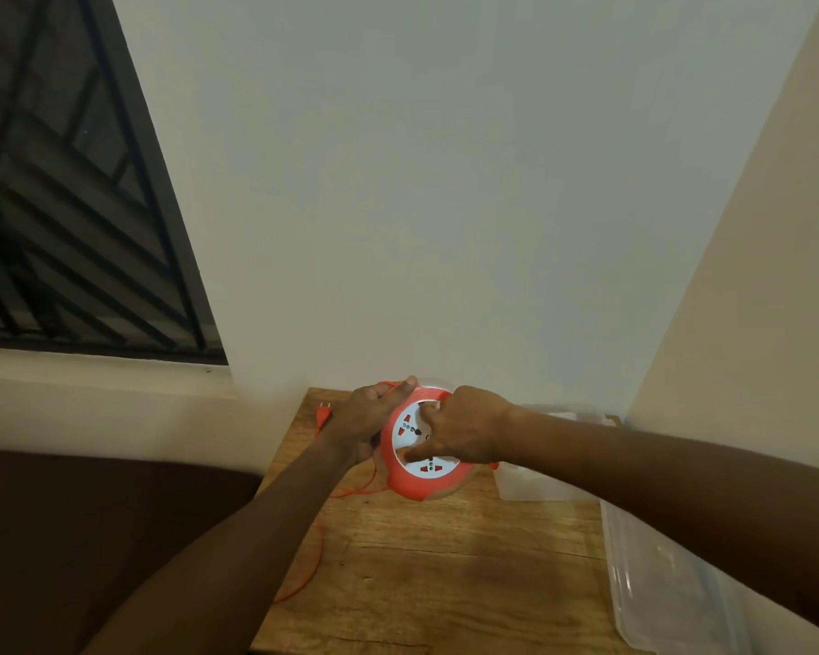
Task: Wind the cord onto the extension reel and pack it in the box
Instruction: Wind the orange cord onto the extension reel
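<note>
No legible writing on reel (424, 453)

Left hand (367, 425) covers the reel's (422, 460) left rim; right hand (464, 430) hides part of its white socket face. Clear box (535, 484) mostly behind the right forearm. Lid (672, 588) cut by the frame's lower edge. Cord (310, 555) drops past the table (426, 579) edge. Plug (323, 415) prongs too small to tell.
</note>
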`<action>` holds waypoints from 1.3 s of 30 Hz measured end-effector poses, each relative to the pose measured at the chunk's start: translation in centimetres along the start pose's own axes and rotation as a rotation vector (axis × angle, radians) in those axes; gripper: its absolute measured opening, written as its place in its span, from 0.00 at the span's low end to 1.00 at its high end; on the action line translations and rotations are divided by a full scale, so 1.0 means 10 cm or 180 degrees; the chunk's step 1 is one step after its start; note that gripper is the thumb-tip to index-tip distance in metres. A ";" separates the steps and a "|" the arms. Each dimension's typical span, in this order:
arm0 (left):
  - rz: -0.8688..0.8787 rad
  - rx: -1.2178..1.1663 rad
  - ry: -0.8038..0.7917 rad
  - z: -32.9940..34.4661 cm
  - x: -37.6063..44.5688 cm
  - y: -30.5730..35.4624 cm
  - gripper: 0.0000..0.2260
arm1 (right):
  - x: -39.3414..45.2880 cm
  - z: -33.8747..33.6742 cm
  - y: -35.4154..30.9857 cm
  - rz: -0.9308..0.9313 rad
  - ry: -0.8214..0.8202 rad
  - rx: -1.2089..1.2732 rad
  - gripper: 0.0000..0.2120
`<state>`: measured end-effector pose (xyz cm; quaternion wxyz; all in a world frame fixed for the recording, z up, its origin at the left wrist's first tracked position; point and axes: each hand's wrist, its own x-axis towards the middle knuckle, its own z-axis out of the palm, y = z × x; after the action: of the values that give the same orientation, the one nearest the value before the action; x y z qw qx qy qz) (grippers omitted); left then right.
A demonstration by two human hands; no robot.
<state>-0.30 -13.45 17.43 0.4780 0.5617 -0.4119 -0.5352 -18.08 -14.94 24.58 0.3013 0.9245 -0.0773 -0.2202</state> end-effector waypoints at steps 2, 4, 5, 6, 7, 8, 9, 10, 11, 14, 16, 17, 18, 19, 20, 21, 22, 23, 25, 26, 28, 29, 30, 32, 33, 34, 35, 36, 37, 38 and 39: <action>0.0012 -0.0101 0.0048 0.01 0.01 0.00 0.21 | 0.10 -0.05 -0.11 0.0258 -0.0137 -0.0056 0.34; 0.0024 -0.0146 0.0092 0.02 0.04 0.01 0.21 | 0.19 -0.05 -0.21 0.0489 -0.0216 -0.0123 0.28; 0.0027 -0.0151 0.0106 0.01 0.05 0.01 0.21 | 0.22 -0.04 -0.25 0.0591 -0.0223 -0.0125 0.27; 0.0029 -0.0153 0.0128 0.00 0.06 0.01 0.21 | 0.24 -0.04 -0.27 0.0668 -0.0213 -0.0135 0.27; 0.0039 -0.0160 0.0143 0.00 0.07 0.01 0.20 | 0.25 -0.03 -0.27 0.0695 -0.0185 -0.0157 0.28; 0.0052 -0.0155 0.0164 -0.01 0.06 0.02 0.19 | 0.24 -0.02 -0.27 0.0669 -0.0150 -0.0178 0.29; 0.0064 -0.0153 0.0192 0.00 0.06 0.01 0.19 | 0.24 -0.02 -0.25 0.0622 -0.0134 -0.0191 0.31; 0.0084 -0.0153 0.0226 0.00 0.05 0.00 0.18 | 0.23 0.00 -0.23 0.0603 -0.0115 -0.0195 0.32; 0.0111 -0.0169 0.0276 0.02 0.05 0.00 0.18 | 0.22 0.02 -0.21 0.0675 -0.0093 -0.0086 0.32; 0.0274 -0.0516 0.0498 0.10 0.04 -0.01 0.18 | 0.18 0.09 -0.15 0.1591 0.0209 0.1180 0.31; 0.0450 -0.0734 0.0769 0.16 0.06 0.00 0.16 | 0.20 0.12 -0.14 0.2391 0.0612 0.2348 0.31; 0.0549 -0.0762 0.0892 0.18 0.08 0.02 0.15 | 0.25 0.15 -0.16 0.2818 0.0825 0.3073 0.32; 0.0642 -0.0755 0.0987 0.21 0.10 0.04 0.14 | 0.30 0.17 -0.18 0.3240 0.1057 0.3934 0.32; 0.0701 -0.0729 0.1040 0.23 0.12 0.04 0.14 | 0.36 0.18 -0.22 0.3613 0.1322 0.4884 0.33; 0.0736 -0.0683 0.1074 0.24 0.13 0.05 0.14 | 0.41 0.18 -0.26 0.3948 0.1598 0.5799 0.32; 0.0755 -0.0658 0.1102 0.25 0.13 0.05 0.14 | 0.45 0.17 -0.31 0.4230 0.1799 0.6568 0.30; 0.0778 -0.0636 0.1095 0.24 0.14 0.05 0.14 | 0.47 0.15 -0.35 0.4379 0.1966 0.7164 0.27; 0.0820 -0.0629 0.1023 0.23 0.15 0.04 0.14 | 0.47 0.13 -0.38 0.4377 0.2096 0.7532 0.26; 0.0853 -0.0598 0.0920 0.19 0.14 0.03 0.14 | 0.43 0.07 -0.44 0.4128 0.2084 0.7685 0.30; 0.0828 -0.0595 0.0904 0.17 0.13 0.04 0.14 | 0.41 0.05 -0.46 0.3990 0.2019 0.7545 0.32; 0.0710 -0.0690 0.0887 0.13 0.14 0.06 0.15 | 0.38 0.04 -0.48 0.3785 0.1944 0.6883 0.29; 0.0623 -0.0760 0.0880 0.10 0.15 0.08 0.14 | 0.35 0.05 -0.48 0.3749 0.1934 0.6273 0.27; 0.0555 -0.0809 0.0883 0.08 0.14 0.12 0.14 | 0.30 0.07 -0.46 0.3674 0.1871 0.5519 0.25; 0.0536 -0.0740 0.0874 0.00 0.18 0.16 0.15 | 0.16 0.15 -0.36 0.3372 0.1682 0.3928 0.21; 0.0550 -0.0644 0.0857 -0.03 0.19 0.19 0.16 | 0.09 0.20 -0.28 0.3137 0.1578 0.3204 0.20; 0.0559 -0.0580 0.0860 -0.06 0.20 0.21 0.16 | 0.03 0.23 -0.19 0.2855 0.1478 0.2642 0.19; 0.0556 -0.0563 0.0847 -0.08 0.20 0.24 0.17 | -0.03 0.24 -0.10 0.2546 0.1375 0.2212 0.19; 0.0533 -0.0574 0.0816 -0.09 0.22 0.27 0.18 | -0.06 0.23 -0.02 0.2209 0.1286 0.1880 0.20; 0.0512 -0.0543 0.0799 -0.10 0.24 0.29 0.19 | -0.08 0.21 0.05 0.1861 0.1191 0.1594 0.22; 0.0497 -0.0483 0.0777 -0.10 0.26 0.32 0.19 | -0.09 0.16 0.11 0.1557 0.1078 0.1358 0.25; 0.0487 -0.0417 0.0739 -0.10 0.27 0.35 0.19 | -0.09 0.10 0.15 0.1331 0.0934 0.1169 0.27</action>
<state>1.13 -16.67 20.31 0.5974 0.5544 -0.3596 -0.4544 -19.40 -16.45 25.08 0.1760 0.9494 -0.2600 -0.0001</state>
